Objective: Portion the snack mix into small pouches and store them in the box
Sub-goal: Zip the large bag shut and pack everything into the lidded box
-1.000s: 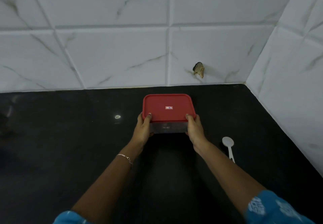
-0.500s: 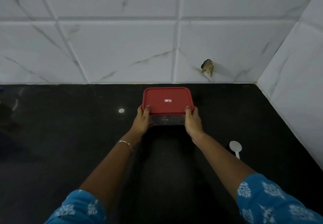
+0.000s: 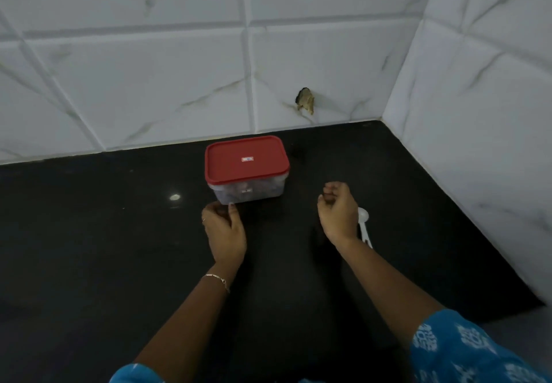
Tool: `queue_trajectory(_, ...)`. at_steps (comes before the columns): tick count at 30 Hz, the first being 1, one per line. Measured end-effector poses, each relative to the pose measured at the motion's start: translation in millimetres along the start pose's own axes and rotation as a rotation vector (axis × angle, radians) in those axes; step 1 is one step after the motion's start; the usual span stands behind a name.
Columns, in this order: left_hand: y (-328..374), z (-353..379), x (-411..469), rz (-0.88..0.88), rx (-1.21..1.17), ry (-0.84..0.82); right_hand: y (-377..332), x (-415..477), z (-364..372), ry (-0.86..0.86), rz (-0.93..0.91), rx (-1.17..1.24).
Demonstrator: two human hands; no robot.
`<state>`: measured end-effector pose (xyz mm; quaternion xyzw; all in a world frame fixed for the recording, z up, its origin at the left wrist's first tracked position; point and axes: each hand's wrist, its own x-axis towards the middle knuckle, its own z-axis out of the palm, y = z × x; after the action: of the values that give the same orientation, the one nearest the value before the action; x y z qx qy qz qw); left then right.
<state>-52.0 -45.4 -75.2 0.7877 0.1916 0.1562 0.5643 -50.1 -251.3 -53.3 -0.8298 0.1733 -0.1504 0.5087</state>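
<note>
Head view: clear rectangular plastic box with closed red lid [image 3: 247,170] stands on black countertop [image 3: 104,248] near white tiled wall [image 3: 149,83]. Left hand [image 3: 224,233], loosely curled and empty, is just beside the box's near corner. Right hand [image 3: 337,212], loosely curled and empty, is apart from the box and partly hides a white plastic spoon [image 3: 363,224].

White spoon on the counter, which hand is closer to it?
Right. The right hand is just left of the white spoon, overlapping it in view; the left hand is farther left, at the near corner of the red-lidded box.
</note>
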Motion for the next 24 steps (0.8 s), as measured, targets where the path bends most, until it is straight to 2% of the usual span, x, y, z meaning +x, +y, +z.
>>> queue_trajectory(2,-2.6,8.6,-9.3,0.11,0.109,-0.121,14.1,-7.9,-21.5,0.119,-0.012,-0.09)
queue_trajectory(4,-5.8,16.8,-18.4,0.266,0.235,-0.231,28.4,-14.1,-41.8,0.178,0.062,-0.167)
queue_trajectory(7,-11.3,25.7,-31.4,0.448,0.416,-0.366,50.5,-21.2,-64.8,0.154,0.203,-0.243)
queue_trajectory(9,-14.1,27.6,-35.0,0.498,0.513,-0.421,61.0,-25.0,-72.9,0.11,0.227,-0.282)
queue_trajectory(12,-13.0,25.6,-37.2,0.518,0.553,-0.437,64.1,-28.0,-76.3,0.064,0.208,-0.294)
queue_trajectory(18,-17.9,21.7,-29.1,0.513,0.53,-0.527,55.7,-26.0,-69.3,0.084,0.192,-0.266)
queue_trajectory(24,-14.6,0.9,-20.3,0.447,0.511,-0.341,27.3,-8.3,-44.7,-0.005,0.093,-0.222)
